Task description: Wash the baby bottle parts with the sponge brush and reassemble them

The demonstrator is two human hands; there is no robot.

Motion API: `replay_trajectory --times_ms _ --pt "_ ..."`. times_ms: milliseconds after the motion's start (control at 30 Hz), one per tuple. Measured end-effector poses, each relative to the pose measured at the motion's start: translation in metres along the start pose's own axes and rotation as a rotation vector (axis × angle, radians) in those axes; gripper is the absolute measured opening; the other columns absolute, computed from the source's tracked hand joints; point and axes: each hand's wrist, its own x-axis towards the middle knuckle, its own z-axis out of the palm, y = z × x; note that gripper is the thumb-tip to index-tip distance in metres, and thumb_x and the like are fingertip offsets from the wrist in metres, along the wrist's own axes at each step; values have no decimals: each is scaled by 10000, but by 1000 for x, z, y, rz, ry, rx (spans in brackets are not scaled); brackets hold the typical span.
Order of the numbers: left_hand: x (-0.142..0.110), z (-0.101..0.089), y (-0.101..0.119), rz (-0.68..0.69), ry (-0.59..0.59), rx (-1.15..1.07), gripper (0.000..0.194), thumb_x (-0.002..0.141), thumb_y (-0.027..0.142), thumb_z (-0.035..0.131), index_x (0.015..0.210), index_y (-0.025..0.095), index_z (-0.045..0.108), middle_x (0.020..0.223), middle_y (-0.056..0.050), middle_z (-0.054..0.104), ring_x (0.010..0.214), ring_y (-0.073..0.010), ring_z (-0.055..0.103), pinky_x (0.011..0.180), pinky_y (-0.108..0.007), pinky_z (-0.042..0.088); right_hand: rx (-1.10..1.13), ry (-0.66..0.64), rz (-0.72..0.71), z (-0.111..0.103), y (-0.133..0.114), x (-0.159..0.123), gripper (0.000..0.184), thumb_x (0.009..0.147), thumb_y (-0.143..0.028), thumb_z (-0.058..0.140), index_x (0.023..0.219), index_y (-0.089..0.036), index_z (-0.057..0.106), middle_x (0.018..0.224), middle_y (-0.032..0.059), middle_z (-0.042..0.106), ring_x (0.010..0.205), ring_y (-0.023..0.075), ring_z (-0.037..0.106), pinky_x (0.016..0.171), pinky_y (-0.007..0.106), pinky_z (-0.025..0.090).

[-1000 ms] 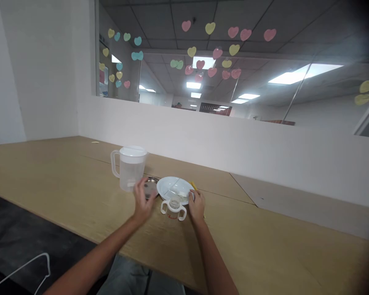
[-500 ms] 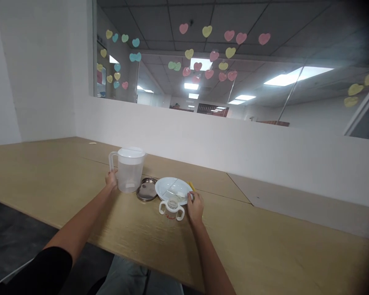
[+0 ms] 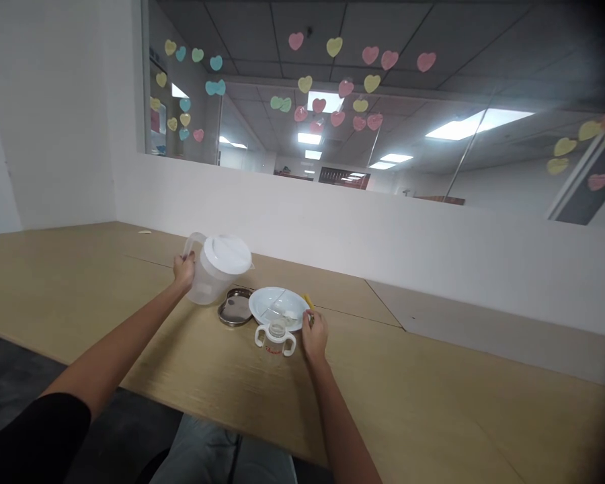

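My left hand (image 3: 184, 270) grips the handle of a clear plastic pitcher (image 3: 216, 272) with a white lid; the pitcher is lifted and tilted to the right, its lid facing me. My right hand (image 3: 314, 334) rests closed on the table, pinching a thin yellow-tipped utensil (image 3: 308, 304) at the right rim of a white divided plate (image 3: 276, 308). A small clear two-handled cup (image 3: 275, 337) with red print stands in front of the plate, just left of my right hand. A round metal lid (image 3: 234, 307) lies between pitcher and plate.
The long wooden table (image 3: 433, 390) runs along a white low wall (image 3: 383, 235) with a window covered in coloured heart stickers. The table's near edge drops to a dark floor at the left. A lighter board section (image 3: 484, 316) lies at the right.
My left hand moved from above the metal lid to the pitcher's handle, gripped it, then lifted and tilted the pitcher. My right hand stayed by the plate.
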Motion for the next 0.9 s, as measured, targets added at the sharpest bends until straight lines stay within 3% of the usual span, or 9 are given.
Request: replay_trajectory --times_ms 300,567,900 --pt "-35 39 49 171 -163 140 140 759 297 550 744 201 449 696 16 503 701 -163 521 664 -273 413 20 -15 20 1 1 0 356 835 -396 365 893 -151 617 938 124 619 921 250 546 858 376 399" --pt "-67 46 82 439 -224 321 105 728 127 500 769 212 454 812 -19 540 861 -213 524 771 -322 387 9 -25 -1 1 1 1 355 845 -386 365 906 -143 615 934 124 609 907 247 544 845 368 405" --pt "-86 53 108 579 -219 592 88 809 149 419 850 213 465 961 -74 588 944 -264 525 762 -372 376 21 -42 6 3 4 1 285 807 -357 421 903 -168 610 945 99 587 880 231 537 835 360 411"
